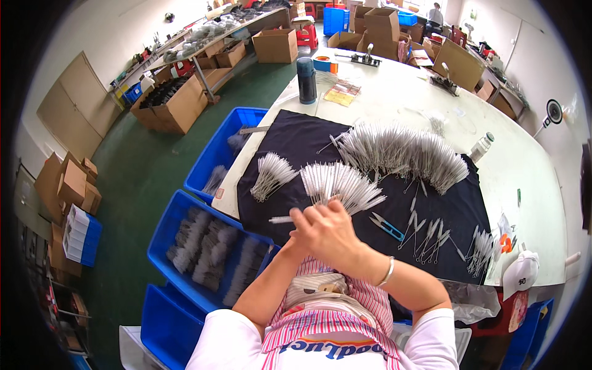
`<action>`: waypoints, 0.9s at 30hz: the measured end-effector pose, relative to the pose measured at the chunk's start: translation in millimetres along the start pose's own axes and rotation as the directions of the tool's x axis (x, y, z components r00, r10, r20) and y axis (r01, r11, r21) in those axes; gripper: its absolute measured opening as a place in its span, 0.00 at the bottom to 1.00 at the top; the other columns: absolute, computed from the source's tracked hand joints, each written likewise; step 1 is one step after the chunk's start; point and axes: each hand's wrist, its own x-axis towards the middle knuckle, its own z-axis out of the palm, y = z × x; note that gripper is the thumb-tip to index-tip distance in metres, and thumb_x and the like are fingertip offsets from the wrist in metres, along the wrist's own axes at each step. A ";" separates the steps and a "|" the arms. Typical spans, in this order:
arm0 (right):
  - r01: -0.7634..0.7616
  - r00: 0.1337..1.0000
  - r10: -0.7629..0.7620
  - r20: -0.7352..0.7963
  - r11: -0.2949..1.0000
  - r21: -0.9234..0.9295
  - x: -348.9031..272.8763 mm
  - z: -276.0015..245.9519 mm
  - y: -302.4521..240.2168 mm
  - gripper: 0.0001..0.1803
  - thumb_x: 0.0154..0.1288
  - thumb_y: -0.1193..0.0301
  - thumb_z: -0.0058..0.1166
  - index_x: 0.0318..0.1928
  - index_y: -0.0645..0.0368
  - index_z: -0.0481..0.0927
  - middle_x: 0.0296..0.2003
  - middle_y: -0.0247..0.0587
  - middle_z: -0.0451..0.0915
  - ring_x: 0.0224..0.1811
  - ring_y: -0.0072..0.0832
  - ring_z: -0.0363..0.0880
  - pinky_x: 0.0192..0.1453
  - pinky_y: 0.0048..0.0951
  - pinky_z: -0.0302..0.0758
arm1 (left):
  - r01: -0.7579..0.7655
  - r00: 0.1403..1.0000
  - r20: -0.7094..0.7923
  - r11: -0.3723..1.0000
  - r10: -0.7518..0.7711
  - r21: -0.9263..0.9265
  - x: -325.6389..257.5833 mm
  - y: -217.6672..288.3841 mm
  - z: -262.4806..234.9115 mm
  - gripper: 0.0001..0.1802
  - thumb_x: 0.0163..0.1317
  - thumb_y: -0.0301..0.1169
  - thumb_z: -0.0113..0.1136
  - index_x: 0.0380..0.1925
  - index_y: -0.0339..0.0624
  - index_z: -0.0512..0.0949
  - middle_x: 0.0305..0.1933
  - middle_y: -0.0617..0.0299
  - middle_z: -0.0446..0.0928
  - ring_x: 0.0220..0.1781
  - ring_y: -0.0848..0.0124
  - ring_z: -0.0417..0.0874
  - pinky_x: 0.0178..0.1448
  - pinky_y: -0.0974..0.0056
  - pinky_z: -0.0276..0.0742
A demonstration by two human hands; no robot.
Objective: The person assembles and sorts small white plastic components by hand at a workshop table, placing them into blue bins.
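My right hand (pixel 330 233) crosses over my left hand (pixel 296 244) above the near edge of a dark cloth (pixel 271 143). Its fingers are curled closed where a thin white tube brush (pixel 280 219) sticks out to the left. Most of my left hand, fingers included, is hidden beneath the right. Just beyond the hands, a fan of white tube brushes (pixel 339 184) lies on the cloth, its near ends covered by my right hand. A smaller bunch of brushes (pixel 272 175) rests to its left. Blue-handled thread snips (pixel 388 227) lie to the right.
A long pile of brushes (pixel 401 151) spreads across the cloth's far side, with loose brushes (pixel 431 240) at right. On the white table (pixel 524 179) stand a dark bottle (pixel 306 81) and a clear jar (pixel 482 147). Blue bins (pixel 161 246) of bundled brushes sit at left.
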 end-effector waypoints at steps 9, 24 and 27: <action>-0.336 0.722 0.567 -0.397 0.789 0.515 14.6 -24.8 18.3 0.07 0.61 0.75 0.55 0.27 0.62 0.72 0.18 0.36 0.71 0.17 0.19 0.69 0.20 0.25 0.64 | 0.448 0.838 -0.506 0.785 -0.202 0.427 29.9 39.4 79.8 0.14 0.58 0.29 0.59 0.44 0.39 0.75 0.35 0.63 0.78 0.27 0.83 0.70 0.24 0.78 0.62; -0.669 0.551 0.822 0.142 0.334 0.663 -14.7 -39.4 46.6 0.11 0.62 0.70 0.56 0.27 0.66 0.79 0.16 0.34 0.78 0.14 0.15 0.71 0.17 0.17 0.66 | 0.330 0.859 -0.444 0.939 -0.254 0.101 36.1 59.4 98.6 0.25 0.60 0.25 0.59 0.57 0.44 0.66 0.41 0.55 0.78 0.29 0.75 0.77 0.26 0.74 0.69; -0.683 0.610 0.792 0.018 0.514 0.518 -20.4 -28.7 47.9 0.11 0.60 0.68 0.57 0.26 0.63 0.79 0.16 0.35 0.78 0.13 0.23 0.73 0.19 0.23 0.68 | 0.357 0.836 -0.478 0.928 -0.268 0.104 35.8 59.8 99.6 0.25 0.59 0.24 0.59 0.57 0.45 0.66 0.38 0.59 0.77 0.28 0.75 0.77 0.24 0.74 0.67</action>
